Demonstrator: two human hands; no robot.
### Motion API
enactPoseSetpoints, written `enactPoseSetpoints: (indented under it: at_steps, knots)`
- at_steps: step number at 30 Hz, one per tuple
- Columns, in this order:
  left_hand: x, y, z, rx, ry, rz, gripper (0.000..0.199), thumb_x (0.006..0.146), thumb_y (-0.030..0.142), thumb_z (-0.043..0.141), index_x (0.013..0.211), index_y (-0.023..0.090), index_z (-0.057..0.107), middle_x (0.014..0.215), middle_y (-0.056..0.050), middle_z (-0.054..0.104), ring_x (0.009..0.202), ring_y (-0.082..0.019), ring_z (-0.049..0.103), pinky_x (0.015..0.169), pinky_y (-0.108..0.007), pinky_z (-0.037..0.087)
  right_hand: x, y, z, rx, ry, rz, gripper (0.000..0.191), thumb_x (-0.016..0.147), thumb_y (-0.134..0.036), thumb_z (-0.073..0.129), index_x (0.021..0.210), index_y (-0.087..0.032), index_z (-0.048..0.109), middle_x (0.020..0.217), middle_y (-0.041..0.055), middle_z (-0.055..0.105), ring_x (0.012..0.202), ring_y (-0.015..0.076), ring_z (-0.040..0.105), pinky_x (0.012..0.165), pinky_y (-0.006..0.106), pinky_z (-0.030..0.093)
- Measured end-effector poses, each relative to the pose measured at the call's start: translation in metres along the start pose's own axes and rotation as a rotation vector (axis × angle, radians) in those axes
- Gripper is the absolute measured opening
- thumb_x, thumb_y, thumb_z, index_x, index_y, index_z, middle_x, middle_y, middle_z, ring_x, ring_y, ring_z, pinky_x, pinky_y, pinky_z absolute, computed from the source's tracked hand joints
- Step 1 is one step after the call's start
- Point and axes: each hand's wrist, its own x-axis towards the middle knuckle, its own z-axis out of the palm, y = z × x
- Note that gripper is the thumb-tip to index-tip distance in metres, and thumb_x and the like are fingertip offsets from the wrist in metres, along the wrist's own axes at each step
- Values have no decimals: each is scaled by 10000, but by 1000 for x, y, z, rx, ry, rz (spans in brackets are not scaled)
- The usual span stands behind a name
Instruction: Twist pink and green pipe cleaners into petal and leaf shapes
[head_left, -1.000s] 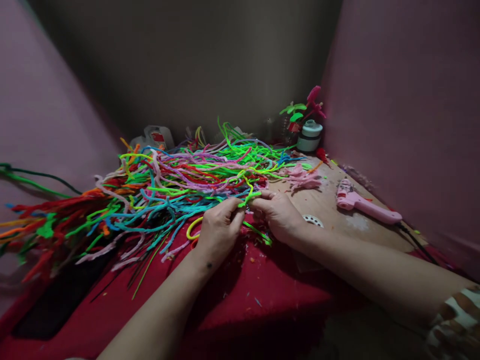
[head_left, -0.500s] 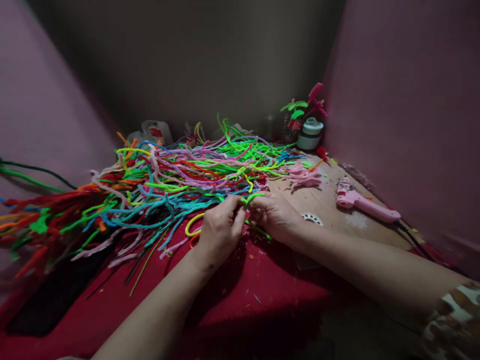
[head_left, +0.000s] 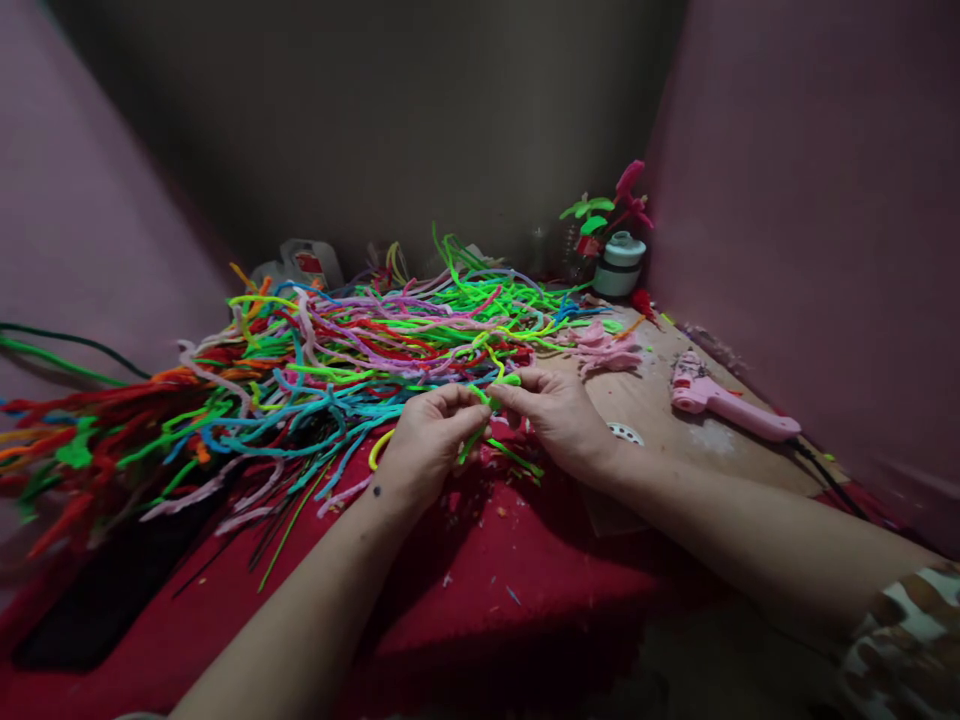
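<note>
Between my two hands is a bright green pipe cleaner (head_left: 480, 396), bent, with one end hanging below my left fingers. My left hand (head_left: 429, 440) pinches it between thumb and fingers. My right hand (head_left: 559, 415) grips the same piece close by, its thumb and forefinger almost meeting the left fingertips. More green pipe cleaner pieces (head_left: 516, 458) lie on the red cloth just under the hands. Behind them spreads a big heap of pipe cleaners (head_left: 390, 335) in many colours. A yellow loop (head_left: 379, 449) shows beside my left wrist.
On the board (head_left: 667, 460) at right lie a pink glue gun (head_left: 735, 408) with a black cord and pink fuzzy pieces (head_left: 606, 350). A white-lidded jar (head_left: 620, 265) stands behind. A black flat object (head_left: 112, 590) rests on the red cloth (head_left: 480, 600) at left.
My left hand has rolled so its thumb side and the back of the wrist show more. The green pipe cleaner has turned, and an end now hangs below the left fingers.
</note>
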Motion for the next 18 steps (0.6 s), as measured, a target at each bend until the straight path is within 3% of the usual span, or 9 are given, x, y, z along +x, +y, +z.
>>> enactPoseSetpoints:
  at_steps: [3,7,9,15,18]
  knots:
    - [-2,3,4,94,37,58,156,665,270,652,661,140,566,485,63,485,391,-41,372,381,-178,269,0,1,0,-129,19,-38,305,758,-307,586,512,-160,481,495,-43,408,484,74,343,488,246,266]
    - [-2,3,7,180,115,78,129,672,210,605,585,138,541,436,73,433,374,-30,332,374,-171,243,-1,4,0,-319,82,-235,246,762,-236,576,538,-158,512,539,-32,421,547,88,364,542,254,273]
    - [0,2,6,185,100,76,138,680,215,603,583,142,538,426,70,438,360,-34,340,364,-171,247,-1,3,0,-346,102,-260,249,756,-215,574,526,-156,501,531,-33,412,544,85,360,540,252,271]
    - [5,-3,-6,-68,-116,-70,181,696,276,639,617,144,543,481,43,502,327,-42,350,308,-174,274,1,-3,0,-52,0,21,296,734,-277,589,490,-155,473,461,-44,414,453,71,363,446,228,277]
    - [5,-4,-10,-118,-166,-79,161,711,270,643,662,136,568,551,24,548,369,-49,420,324,-170,343,3,-3,-2,3,1,33,277,727,-271,594,505,-153,478,454,-46,433,433,68,380,424,218,293]
